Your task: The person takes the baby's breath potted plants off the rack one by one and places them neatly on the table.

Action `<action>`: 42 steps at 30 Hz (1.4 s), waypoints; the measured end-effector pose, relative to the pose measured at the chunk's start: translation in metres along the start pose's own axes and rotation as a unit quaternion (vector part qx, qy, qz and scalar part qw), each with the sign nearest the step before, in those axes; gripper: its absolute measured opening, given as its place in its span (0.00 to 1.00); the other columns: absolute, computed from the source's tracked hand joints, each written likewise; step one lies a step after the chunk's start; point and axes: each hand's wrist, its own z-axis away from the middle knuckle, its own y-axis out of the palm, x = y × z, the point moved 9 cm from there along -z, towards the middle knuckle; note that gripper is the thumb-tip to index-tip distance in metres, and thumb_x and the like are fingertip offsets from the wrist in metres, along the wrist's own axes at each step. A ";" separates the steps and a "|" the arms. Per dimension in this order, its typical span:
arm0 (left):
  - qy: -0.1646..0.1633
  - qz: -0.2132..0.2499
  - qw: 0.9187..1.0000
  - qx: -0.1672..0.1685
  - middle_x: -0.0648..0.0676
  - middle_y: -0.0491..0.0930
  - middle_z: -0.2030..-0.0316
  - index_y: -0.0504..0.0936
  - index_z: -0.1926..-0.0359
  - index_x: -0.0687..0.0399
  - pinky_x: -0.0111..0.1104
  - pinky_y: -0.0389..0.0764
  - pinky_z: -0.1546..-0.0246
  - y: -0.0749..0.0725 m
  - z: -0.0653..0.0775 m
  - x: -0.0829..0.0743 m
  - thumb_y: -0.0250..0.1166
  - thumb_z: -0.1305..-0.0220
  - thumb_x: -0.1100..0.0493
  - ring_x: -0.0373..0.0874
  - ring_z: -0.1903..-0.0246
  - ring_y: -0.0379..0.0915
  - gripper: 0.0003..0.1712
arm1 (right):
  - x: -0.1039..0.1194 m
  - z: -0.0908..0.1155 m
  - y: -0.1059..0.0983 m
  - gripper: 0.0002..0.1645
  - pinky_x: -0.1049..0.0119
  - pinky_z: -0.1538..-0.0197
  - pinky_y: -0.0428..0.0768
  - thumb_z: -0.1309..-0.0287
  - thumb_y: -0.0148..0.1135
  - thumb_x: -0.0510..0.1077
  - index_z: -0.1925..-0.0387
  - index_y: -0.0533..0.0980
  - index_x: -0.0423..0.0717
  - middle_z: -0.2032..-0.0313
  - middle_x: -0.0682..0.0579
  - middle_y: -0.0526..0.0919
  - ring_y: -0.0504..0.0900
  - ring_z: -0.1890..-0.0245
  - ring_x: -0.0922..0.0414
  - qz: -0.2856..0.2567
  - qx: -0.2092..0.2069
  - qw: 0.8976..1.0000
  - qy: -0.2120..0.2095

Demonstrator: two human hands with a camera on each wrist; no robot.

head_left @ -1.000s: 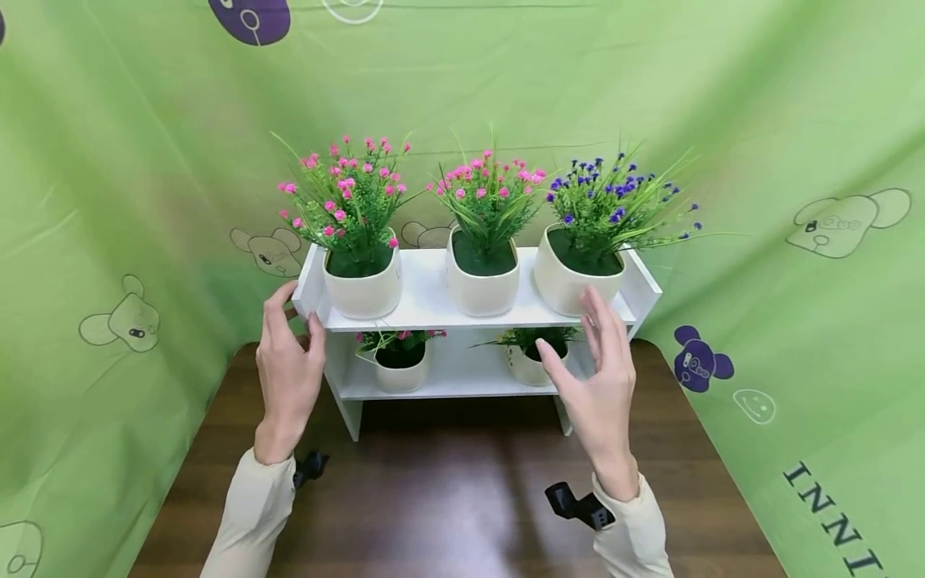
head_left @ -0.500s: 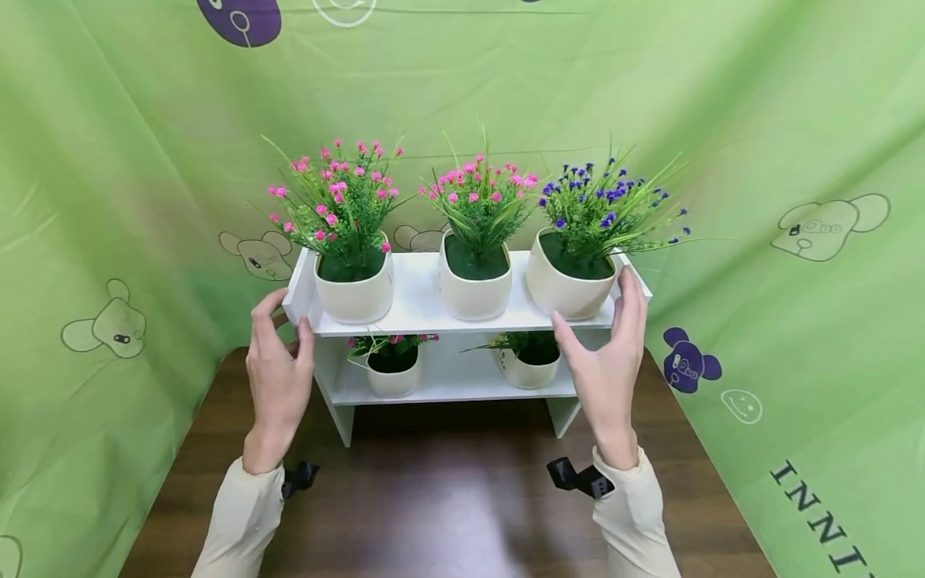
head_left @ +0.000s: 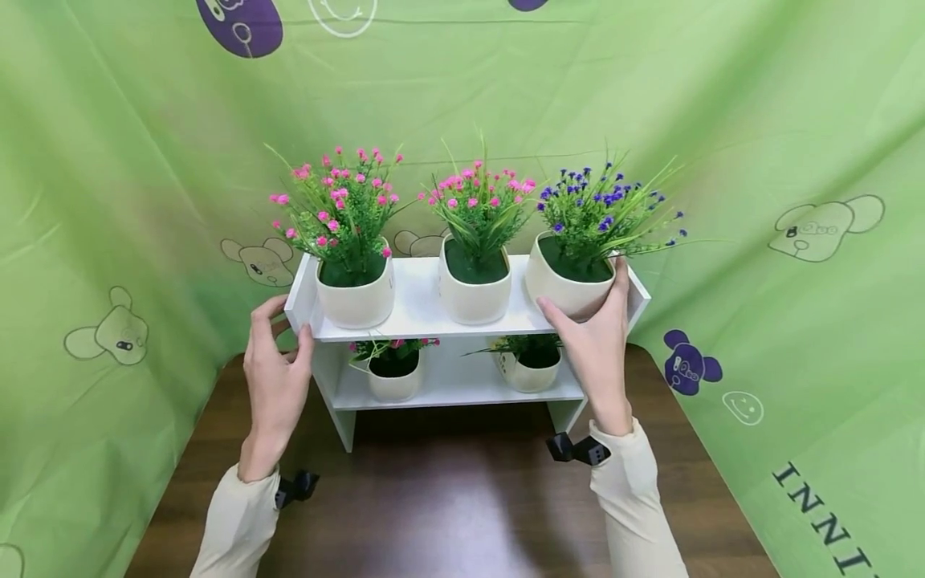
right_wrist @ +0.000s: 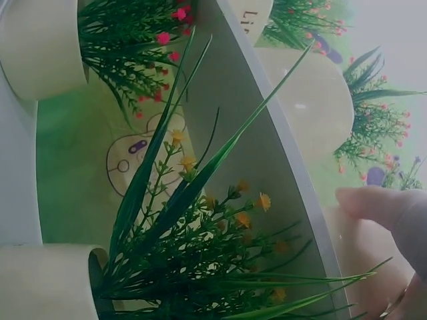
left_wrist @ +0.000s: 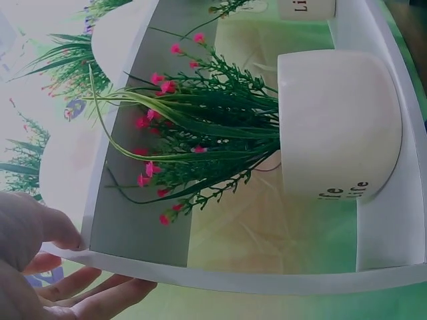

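A white two-tier shelf (head_left: 419,303) stands on the brown table. My left hand (head_left: 275,393) holds its upper left corner; in the left wrist view the thumb (left_wrist: 61,228) meets the board's edge and the fingers pass behind the side panel. At the upper right end is a cream pot of purple flowers (head_left: 564,291). My right hand (head_left: 598,353) grips this pot, thumb at its front left and fingers round its right side. Only the thumb and part of the hand show in the right wrist view.
Two cream pots with pink flowers, one at left (head_left: 356,305) and one in the middle (head_left: 475,299), share the top board. Below stand a pink-flowered pot (head_left: 396,384) and a yellow-flowered pot (head_left: 531,376). A green printed curtain (head_left: 723,96) hangs close behind and at both sides.
My right hand has come in from in front of the shelf, passed near its right end, and taken hold of the purple-flowered pot. My left hand has stayed at the left corner.
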 end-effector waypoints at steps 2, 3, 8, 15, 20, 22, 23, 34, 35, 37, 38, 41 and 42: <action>0.002 -0.005 1.000 -0.002 0.66 0.75 0.37 0.70 0.31 0.66 0.12 0.77 0.64 0.000 0.000 0.000 0.61 0.29 0.75 0.63 0.44 0.80 0.27 | 0.001 -0.001 0.000 0.69 0.50 0.21 0.57 0.44 0.81 0.50 0.14 0.45 0.49 0.17 0.49 0.52 0.55 0.20 0.53 0.002 -0.004 1.000 0.005; 0.003 -0.007 1.000 -0.004 0.67 0.75 0.37 0.70 0.31 0.66 0.12 0.77 0.64 0.000 0.000 0.000 0.61 0.29 0.75 0.63 0.44 0.80 0.27 | 0.001 -0.001 0.000 0.68 0.49 0.22 0.59 0.45 0.81 0.50 0.15 0.47 0.49 0.18 0.48 0.54 0.57 0.21 0.51 0.001 -0.007 1.000 0.004; 0.011 -0.011 1.000 -0.010 0.69 0.75 0.37 0.70 0.32 0.66 0.11 0.77 0.65 0.000 -0.001 0.000 0.61 0.29 0.75 0.64 0.45 0.81 0.27 | 0.003 0.002 -0.005 0.64 0.50 0.28 0.69 0.49 0.84 0.48 0.17 0.57 0.50 0.23 0.48 0.67 0.69 0.29 0.50 -0.013 -0.033 0.999 -0.004; 0.022 -0.022 0.999 -0.012 0.69 0.76 0.39 0.70 0.32 0.65 0.11 0.76 0.65 0.001 -0.001 -0.002 0.61 0.29 0.74 0.62 0.47 0.81 0.26 | 0.008 0.014 -0.017 0.60 0.64 0.36 0.74 0.53 0.86 0.45 0.21 0.63 0.52 0.29 0.50 0.75 0.76 0.35 0.54 -0.028 -0.064 0.997 -0.021; 0.025 -0.020 0.999 -0.014 0.69 0.76 0.39 0.71 0.32 0.65 0.11 0.76 0.65 0.001 -0.001 -0.003 0.62 0.29 0.74 0.62 0.47 0.81 0.26 | 0.013 0.027 -0.026 0.59 0.68 0.36 0.74 0.53 0.86 0.40 0.22 0.64 0.53 0.30 0.50 0.74 0.75 0.35 0.55 -0.048 -0.067 0.996 -0.034; 0.025 -0.018 0.999 -0.014 0.69 0.76 0.39 0.71 0.32 0.65 0.11 0.77 0.65 0.001 -0.001 -0.003 0.62 0.29 0.74 0.62 0.47 0.81 0.26 | 0.016 0.033 -0.031 0.58 0.68 0.35 0.74 0.53 0.85 0.37 0.23 0.64 0.51 0.31 0.50 0.74 0.75 0.36 0.56 -0.066 -0.066 0.995 -0.043; 0.024 -0.018 0.999 -0.014 0.69 0.76 0.39 0.71 0.32 0.65 0.11 0.77 0.65 0.001 -0.001 -0.003 0.62 0.29 0.74 0.62 0.47 0.81 0.26 | 0.018 0.036 -0.033 0.58 0.68 0.35 0.75 0.53 0.84 0.34 0.23 0.64 0.50 0.32 0.49 0.74 0.75 0.36 0.55 -0.084 -0.063 0.994 -0.044; 0.022 -0.015 1.000 -0.012 0.68 0.77 0.39 0.71 0.32 0.64 0.12 0.78 0.65 0.000 -0.003 -0.003 0.62 0.29 0.74 0.62 0.47 0.81 0.26 | 0.031 0.078 -0.052 0.72 0.67 0.31 0.73 0.66 0.83 0.21 0.21 0.58 0.55 0.27 0.47 0.67 0.71 0.31 0.49 -0.112 -0.028 0.993 -0.039; 0.021 -0.014 1.000 -0.012 0.68 0.77 0.39 0.72 0.32 0.64 0.12 0.78 0.65 0.000 -0.003 -0.003 0.62 0.29 0.74 0.62 0.47 0.81 0.26 | 0.031 0.083 -0.052 0.73 0.68 0.31 0.74 0.67 0.83 0.21 0.21 0.58 0.55 0.26 0.47 0.67 0.71 0.31 0.49 -0.104 -0.024 0.994 -0.038; 0.018 -0.013 1.000 -0.011 0.68 0.77 0.39 0.72 0.32 0.64 0.12 0.78 0.65 0.000 -0.003 -0.002 0.62 0.29 0.74 0.62 0.47 0.81 0.26 | 0.032 0.093 -0.051 0.75 0.70 0.32 0.74 0.69 0.84 0.20 0.20 0.59 0.56 0.27 0.48 0.69 0.72 0.31 0.51 -0.092 -0.016 0.995 -0.035; 0.017 -0.012 1.000 -0.011 0.68 0.77 0.39 0.72 0.32 0.64 0.12 0.78 0.65 0.000 -0.003 -0.002 0.62 0.29 0.74 0.62 0.47 0.81 0.26 | 0.031 0.098 -0.051 0.74 0.71 0.33 0.75 0.69 0.84 0.21 0.20 0.60 0.56 0.28 0.48 0.70 0.72 0.32 0.52 -0.085 -0.011 0.996 -0.028; 0.014 -0.013 1.000 -0.011 0.68 0.77 0.39 0.72 0.32 0.65 0.13 0.78 0.65 0.000 -0.002 -0.002 0.62 0.29 0.74 0.62 0.47 0.81 0.26 | 0.025 0.114 -0.044 0.73 0.75 0.35 0.74 0.70 0.87 0.24 0.21 0.62 0.53 0.30 0.51 0.73 0.74 0.34 0.57 -0.039 0.010 0.999 -0.012; 0.012 -0.013 1.000 -0.012 0.68 0.77 0.39 0.72 0.32 0.65 0.13 0.78 0.65 0.000 -0.002 -0.002 0.62 0.29 0.73 0.62 0.47 0.81 0.26 | 0.022 0.119 -0.042 0.70 0.77 0.36 0.73 0.70 0.88 0.26 0.22 0.64 0.52 0.32 0.51 0.75 0.74 0.36 0.59 -0.019 0.015 1.000 -0.001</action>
